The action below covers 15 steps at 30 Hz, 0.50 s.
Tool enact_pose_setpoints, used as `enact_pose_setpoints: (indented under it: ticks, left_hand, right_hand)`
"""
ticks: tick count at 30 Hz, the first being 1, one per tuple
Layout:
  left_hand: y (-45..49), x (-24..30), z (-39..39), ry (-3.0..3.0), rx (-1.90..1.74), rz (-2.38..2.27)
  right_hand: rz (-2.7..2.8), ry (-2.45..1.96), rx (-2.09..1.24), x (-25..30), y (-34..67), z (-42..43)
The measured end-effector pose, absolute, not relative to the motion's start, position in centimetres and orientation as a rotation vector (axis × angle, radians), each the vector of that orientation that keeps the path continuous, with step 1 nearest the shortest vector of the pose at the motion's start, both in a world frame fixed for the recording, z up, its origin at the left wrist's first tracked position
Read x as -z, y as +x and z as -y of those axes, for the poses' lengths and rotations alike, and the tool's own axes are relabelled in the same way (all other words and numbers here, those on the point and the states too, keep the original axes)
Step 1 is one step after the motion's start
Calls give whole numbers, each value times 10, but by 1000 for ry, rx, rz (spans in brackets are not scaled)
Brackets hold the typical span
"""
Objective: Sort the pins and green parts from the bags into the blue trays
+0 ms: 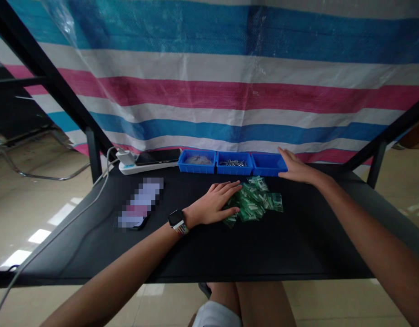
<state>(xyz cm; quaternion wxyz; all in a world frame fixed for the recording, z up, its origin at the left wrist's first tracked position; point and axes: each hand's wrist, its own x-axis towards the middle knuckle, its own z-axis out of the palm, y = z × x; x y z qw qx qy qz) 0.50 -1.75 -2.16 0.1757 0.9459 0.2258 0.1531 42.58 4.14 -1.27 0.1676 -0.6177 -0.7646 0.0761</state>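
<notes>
A heap of small green-tinted plastic bags point(252, 204) lies on the black table point(202, 254), with pale slim pieces showing inside. My left hand point(214, 203), a watch point(176, 219) on its wrist, lies with fingers stretched over the heap's left edge. At the right end of a row of blue bins, my right hand point(294, 168) touches or nearly touches the right blue bin point(266, 171), thumb and fingers apart. That bin shows no contents. The middle blue bin point(234, 170) contains metal screws or pins point(233, 162); the left blue bin point(197, 168) holds clear plastic bags point(197, 160).
A phone point(141, 204) with a blurred screen lies at the left. Behind it, a white power strip point(150, 167) carries a plug point(126, 156) and a dark phone-like slab point(158, 156). A white cable point(73, 213) trails over the left edge. A striped sheet point(230, 95) hangs behind.
</notes>
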Motion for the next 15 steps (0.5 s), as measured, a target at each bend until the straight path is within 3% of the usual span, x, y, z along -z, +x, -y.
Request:
enact_pose_setpoints:
  ticks: [6, 15]
  left_hand:
    - [6, 20, 18, 2663, -466, -608]
    - [4, 16, 20, 2637, -495, -612]
  right_hand:
    - [2367, -1235, -36, -29, 343, -43]
    - [2540, -1443, -236, -23, 279, -109]
